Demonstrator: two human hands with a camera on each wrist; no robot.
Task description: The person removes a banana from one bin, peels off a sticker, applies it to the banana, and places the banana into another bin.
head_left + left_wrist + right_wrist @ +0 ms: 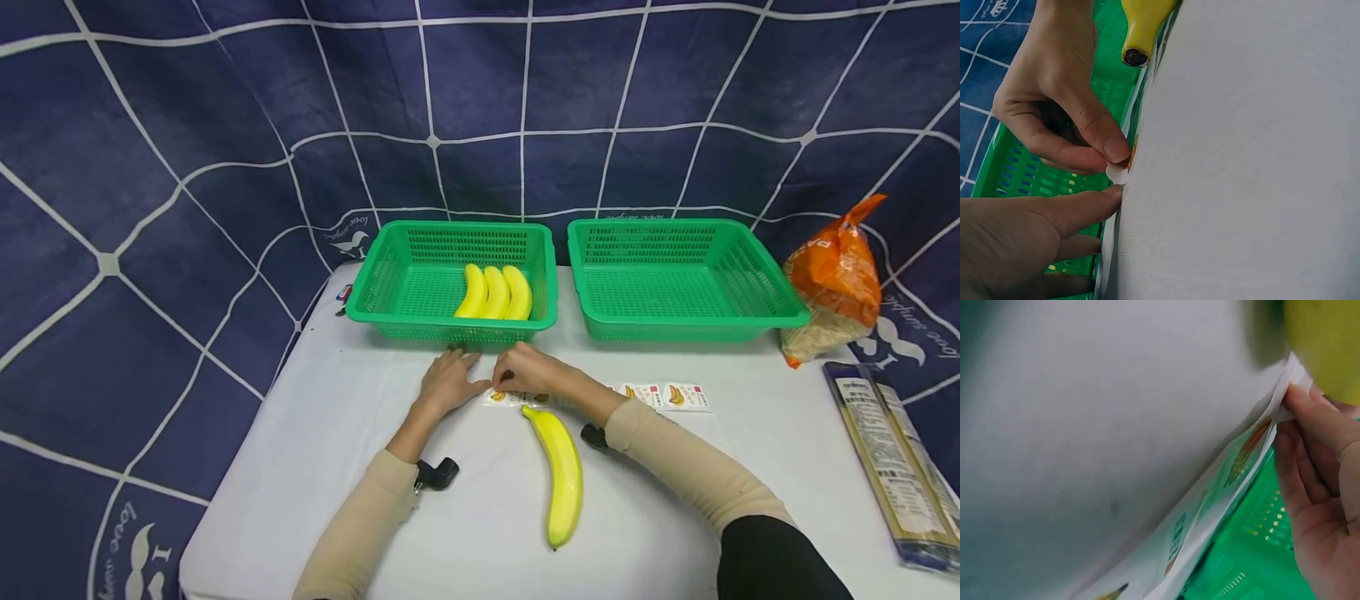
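A strip of white stickers printed with bananas [686, 397] lies across the table. Thumb and fingers of my right hand [528, 369] pinch a sticker's edge [1117, 174] at the strip's left end. Fingers spread, my left hand [446, 383] rests on the table, its thumb right at that same end. In the right wrist view, the right hand [1329, 462] overlaps the raised end of the strip [1210, 506]. Just nearer than the strip, a single yellow banana [564, 479] lies lengthwise, its stem toward the right hand.
Behind the hands stands a green basket [360, 310] holding three bananas [497, 293]. Beside it is another green basket [693, 331]. An orange bag [836, 283] and long flat packages [892, 458] sit at the right. A dark blue checked cloth [480, 100] hangs behind.
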